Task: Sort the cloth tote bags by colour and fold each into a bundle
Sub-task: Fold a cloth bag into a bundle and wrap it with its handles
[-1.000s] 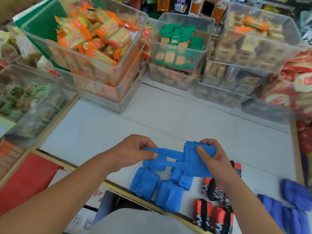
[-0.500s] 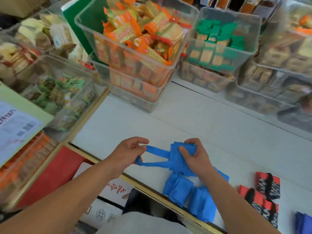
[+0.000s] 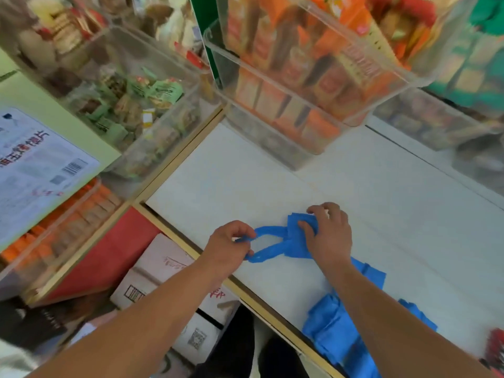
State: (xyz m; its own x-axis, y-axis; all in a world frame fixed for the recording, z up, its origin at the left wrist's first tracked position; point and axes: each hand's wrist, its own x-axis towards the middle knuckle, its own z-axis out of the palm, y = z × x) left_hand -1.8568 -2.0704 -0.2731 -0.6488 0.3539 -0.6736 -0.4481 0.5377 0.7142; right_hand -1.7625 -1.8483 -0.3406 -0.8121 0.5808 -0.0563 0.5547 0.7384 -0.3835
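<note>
Gripping soft, limp blue tote bag [image 3: 293,241] — left hand [image 3: 226,248] pinches handles, right hand [image 3: 328,236] clamps the folded body.

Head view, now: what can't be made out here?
All head view.
Blue tote: folds hidden under the right hand; the left hand grips its handles.
Folded blue bundles: count unclear, the right forearm covers them.
Red-and-black item: cut off by the right edge.
Snack bins: labels blurred.
</note>
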